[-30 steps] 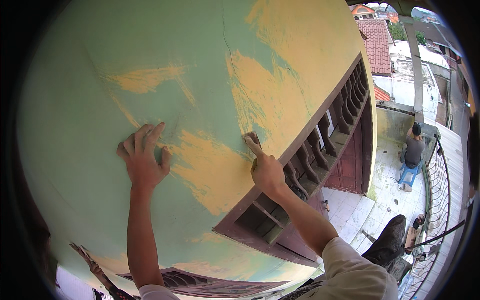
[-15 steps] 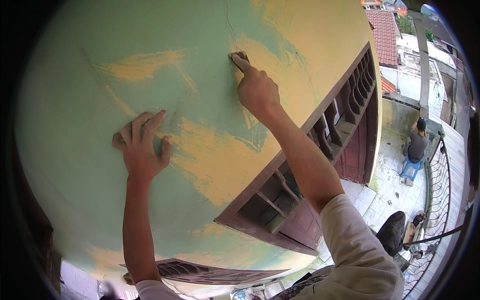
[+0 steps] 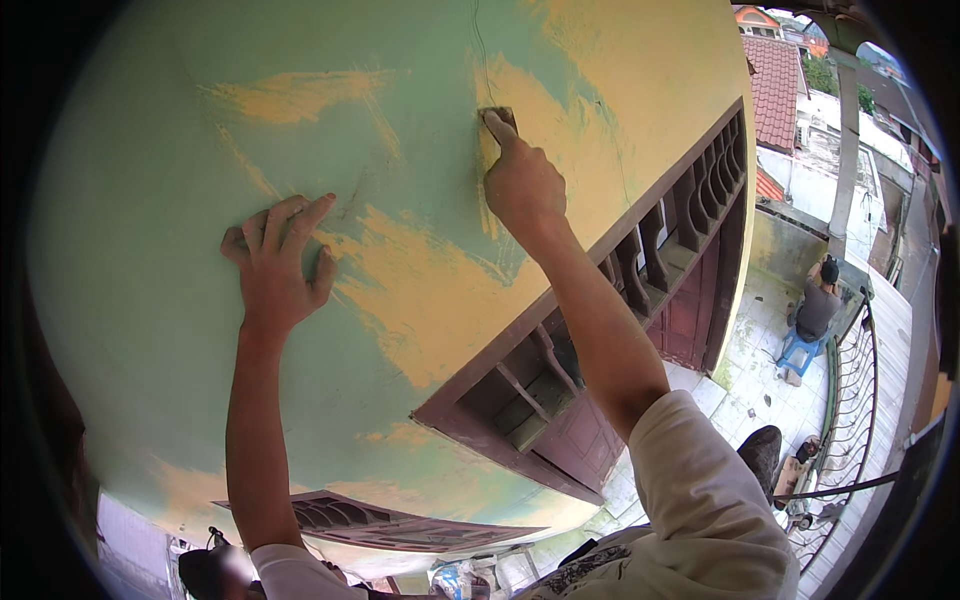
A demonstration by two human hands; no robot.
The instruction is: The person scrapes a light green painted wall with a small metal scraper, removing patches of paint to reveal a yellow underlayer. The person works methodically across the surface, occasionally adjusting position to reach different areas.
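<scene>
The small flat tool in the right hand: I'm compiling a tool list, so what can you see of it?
The small flat tool looks dark brown and thin, with a fairly straight upper edge; its material is unclear. The right hand grips it from below, the index finger lying along its face and hiding much of it. It appears set against the painted wall, by a thin crack, where green meets yellow.

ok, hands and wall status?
Right hand holds small flat tool against wall. Left hand spread on wall. Wall patchy green and yellow; thin crack above tool.
</scene>
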